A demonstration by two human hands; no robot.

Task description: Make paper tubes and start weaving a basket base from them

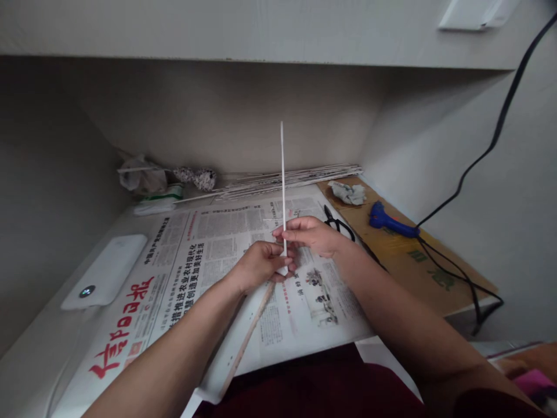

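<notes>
A thin white stick (282, 174), apparently rolled paper, stands upright in front of me. My left hand (260, 266) pinches its lower end, where a small flat white piece shows between thumb and fingers. Just above, my right hand (317, 235) grips the same stick between thumb and fingertips. Both hands are close together over a spread newspaper (209, 223). Under my left wrist lies a long pale strip with a brownish edge (250, 334), reaching toward my lap. Black-handled scissors (342, 225) rest beside my right hand.
A bundle of thin sticks (300, 179) lies along the back wall. A blue glue gun (391, 222) with a black cord sits on cardboard (452, 284), near crumpled paper (348, 193). A white device (107, 270) is at left; a plastic bag (143, 177) stands behind. A ledge (261, 35) overhangs.
</notes>
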